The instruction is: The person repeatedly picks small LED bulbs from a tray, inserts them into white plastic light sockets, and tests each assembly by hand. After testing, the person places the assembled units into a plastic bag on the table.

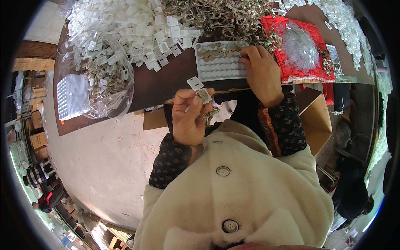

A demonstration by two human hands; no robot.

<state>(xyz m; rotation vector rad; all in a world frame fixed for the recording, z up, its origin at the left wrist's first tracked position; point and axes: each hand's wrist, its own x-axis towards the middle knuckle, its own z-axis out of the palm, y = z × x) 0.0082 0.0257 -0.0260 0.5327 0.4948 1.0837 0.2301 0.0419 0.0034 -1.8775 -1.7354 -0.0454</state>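
My left hand (189, 114) is closed round a small white plastic case (203, 96), held just off the table's front edge. Its square lid (195, 83) is flipped up, and something greyish shows inside the case. A thin metallic chain (211, 114) dangles beside the fingers. My right hand (263, 73) is over the right end of a white tray (221, 74) with rows of round pockets. Its fingers are bent together at the tray's edge; what they pinch, if anything, is hidden. Several brownish-gold round discs (214, 53) lie in the tray's far rows.
White plastic cases (137, 29) are heaped at the far left, next to a clear bag (110, 89) and stacked white trays (74, 96). Tangled chains (216, 14) lie at the back. A red cloth (287, 68) holds clear strands (300, 48). A cardboard box (316, 121) stands below right.
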